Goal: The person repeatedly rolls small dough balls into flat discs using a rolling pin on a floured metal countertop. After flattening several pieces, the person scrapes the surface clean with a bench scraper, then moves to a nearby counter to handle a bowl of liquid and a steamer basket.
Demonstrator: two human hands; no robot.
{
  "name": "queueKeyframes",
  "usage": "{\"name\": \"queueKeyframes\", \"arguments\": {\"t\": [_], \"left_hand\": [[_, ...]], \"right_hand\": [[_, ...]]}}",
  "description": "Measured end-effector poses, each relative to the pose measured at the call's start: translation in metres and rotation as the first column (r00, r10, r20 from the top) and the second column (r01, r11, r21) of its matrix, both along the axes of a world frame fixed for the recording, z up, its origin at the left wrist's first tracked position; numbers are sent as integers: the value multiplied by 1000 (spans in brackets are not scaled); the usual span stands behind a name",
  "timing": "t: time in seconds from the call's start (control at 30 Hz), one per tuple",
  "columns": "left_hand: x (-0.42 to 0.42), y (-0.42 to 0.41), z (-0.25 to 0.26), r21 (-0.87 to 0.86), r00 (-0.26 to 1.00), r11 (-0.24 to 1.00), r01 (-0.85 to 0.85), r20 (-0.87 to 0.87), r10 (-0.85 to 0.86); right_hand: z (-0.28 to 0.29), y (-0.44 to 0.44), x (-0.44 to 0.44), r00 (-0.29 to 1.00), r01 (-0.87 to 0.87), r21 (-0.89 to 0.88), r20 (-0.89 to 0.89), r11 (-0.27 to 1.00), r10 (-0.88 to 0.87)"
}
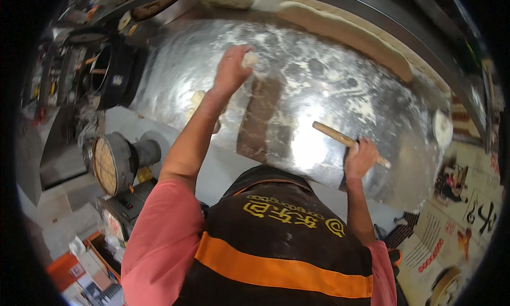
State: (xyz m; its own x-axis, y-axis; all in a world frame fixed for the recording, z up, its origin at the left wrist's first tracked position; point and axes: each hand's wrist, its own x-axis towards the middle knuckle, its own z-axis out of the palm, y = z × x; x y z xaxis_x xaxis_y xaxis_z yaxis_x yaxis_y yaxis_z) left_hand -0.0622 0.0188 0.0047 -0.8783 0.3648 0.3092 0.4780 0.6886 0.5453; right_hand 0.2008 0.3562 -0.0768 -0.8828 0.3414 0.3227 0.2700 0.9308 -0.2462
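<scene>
My left hand (234,67) holds a small piece of pale dough (250,59) over the floured metal worktop (314,83). Under and beside my left forearm lie more pieces of dough (196,101), partly hidden by the arm. My right hand (360,156) grips a wooden rolling pin (334,134) near the worktop's front right edge; the pin points up and to the left, away from me. Flour is scattered over much of the metal.
A long roll of pale material, perhaps dough or cloth (346,37), lies along the back edge. A white round dish (442,129) is at the right edge. Black round containers (115,75) stand at the left, with a round metal container (105,164) below them.
</scene>
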Motion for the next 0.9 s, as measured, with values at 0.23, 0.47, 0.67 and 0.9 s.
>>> {"name": "queueKeyframes", "arguments": {"t": [0.23,0.47,0.67,0.9], "left_hand": [[46,110,-54,-154,973,961,228,12,-229],[35,164,-48,25,964,996,83,250,-86],[17,208,-70,-147,998,988,-57,-1,57],[45,259,-47,-95,990,990,103,-85,-111]], "right_hand": [[9,-2,-2,1000,19,-43,-3,999,-19],[12,-1,6,998,-14,-91,-55,996,9],[13,-2,12,993,-68,-174,-102,982,51],[2,8,20,994,-112,-284,-36,952,106]]}}
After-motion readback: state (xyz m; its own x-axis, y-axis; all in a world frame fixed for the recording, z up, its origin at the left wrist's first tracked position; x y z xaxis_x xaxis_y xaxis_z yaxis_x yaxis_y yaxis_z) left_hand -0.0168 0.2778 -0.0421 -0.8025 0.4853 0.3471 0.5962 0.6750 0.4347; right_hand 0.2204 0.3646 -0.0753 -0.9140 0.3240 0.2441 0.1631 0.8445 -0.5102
